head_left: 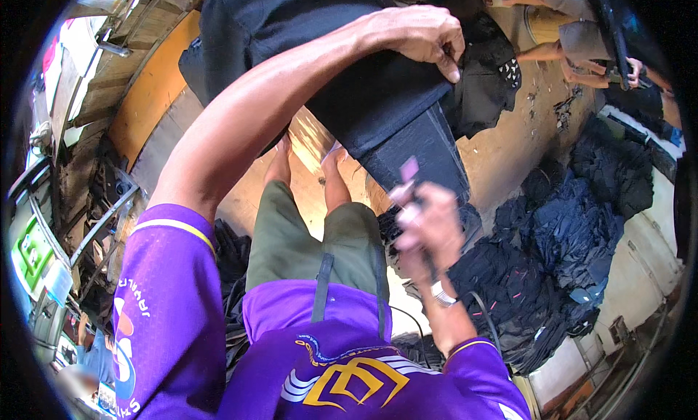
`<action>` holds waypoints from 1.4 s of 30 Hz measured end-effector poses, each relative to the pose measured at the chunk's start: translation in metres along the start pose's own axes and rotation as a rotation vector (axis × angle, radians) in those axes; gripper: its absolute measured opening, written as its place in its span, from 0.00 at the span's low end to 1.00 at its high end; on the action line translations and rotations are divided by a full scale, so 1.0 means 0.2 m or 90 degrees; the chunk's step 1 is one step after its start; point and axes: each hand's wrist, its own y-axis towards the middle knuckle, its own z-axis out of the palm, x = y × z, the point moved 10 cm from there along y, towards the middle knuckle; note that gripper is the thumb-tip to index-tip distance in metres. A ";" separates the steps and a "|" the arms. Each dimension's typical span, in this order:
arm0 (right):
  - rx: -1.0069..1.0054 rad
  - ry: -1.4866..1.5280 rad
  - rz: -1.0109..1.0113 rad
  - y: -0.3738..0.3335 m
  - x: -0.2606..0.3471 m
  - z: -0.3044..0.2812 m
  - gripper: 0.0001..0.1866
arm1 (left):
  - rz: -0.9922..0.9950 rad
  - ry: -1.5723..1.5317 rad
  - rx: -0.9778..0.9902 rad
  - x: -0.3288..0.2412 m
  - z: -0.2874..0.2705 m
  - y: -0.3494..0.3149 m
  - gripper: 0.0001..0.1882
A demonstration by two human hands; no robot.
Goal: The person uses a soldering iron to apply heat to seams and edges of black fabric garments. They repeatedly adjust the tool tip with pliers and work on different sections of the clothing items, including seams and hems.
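A black cloth (349, 93), which looks like a garment, lies spread over a narrow dark board (429, 154) whose near end shows bare. My left arm reaches across it. My left hand (436, 42) is closed on the cloth's right edge, thumb pressed down near the corner. Close to the near end of the board, my right hand (432, 227) is smeared by motion, its fingers curled. Out of it sticks a small pinkish-purple piece (409, 168), too blurred to name. A silver watch (442, 295) is on my right wrist.
Heaped dark cloth (560, 245) lies on the floor to the right. A thin cable (483, 314) curves beside my right forearm. Other people (582, 53) are at the upper right. Wooden boards (123, 64) and a green plastic item (33, 249) stand at the left.
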 end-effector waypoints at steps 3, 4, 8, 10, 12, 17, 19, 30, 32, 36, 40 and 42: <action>-0.159 0.105 0.107 0.05 -0.30 -0.10 0.19 | 0.027 0.021 -0.037 -0.02 -0.01 0.01 0.19; -0.159 0.120 0.076 0.07 -0.34 -0.08 0.19 | 0.020 -0.004 -0.039 -0.01 -0.01 0.00 0.17; -0.099 0.049 -0.046 0.10 -0.35 0.02 0.17 | 0.018 -0.004 -0.069 0.00 -0.02 0.00 0.16; -0.089 0.045 -0.058 0.09 -0.35 0.02 0.17 | 0.038 -0.006 -0.085 -0.02 -0.02 0.00 0.16; -0.067 0.044 -0.042 0.09 -0.36 0.02 0.17 | 0.031 -0.011 -0.075 -0.01 -0.01 0.00 0.17; -0.026 0.060 -0.040 0.10 -0.37 0.05 0.19 | 0.028 -0.006 -0.060 -0.01 0.00 0.01 0.17; -0.021 0.064 -0.038 0.10 -0.38 0.06 0.19 | 0.050 -0.005 -0.057 -0.02 0.00 0.01 0.16; -0.044 0.074 -0.029 0.08 -0.39 0.04 0.22 | -0.004 -0.038 -0.027 -0.04 -0.02 -0.01 0.15; -0.050 0.068 -0.024 0.08 -0.40 0.04 0.22 | 0.005 -0.039 -0.032 -0.05 -0.03 -0.01 0.15; -0.063 0.064 -0.017 0.08 -0.40 0.03 0.21 | 0.016 -0.031 -0.039 -0.06 -0.03 -0.01 0.15; -0.088 0.064 -0.006 0.07 -0.42 0.02 0.19 | 0.007 -0.038 -0.039 -0.04 -0.02 0.00 0.15; -0.093 0.059 -0.005 0.07 -0.42 0.02 0.19 | 0.024 -0.042 -0.048 -0.04 -0.01 0.00 0.14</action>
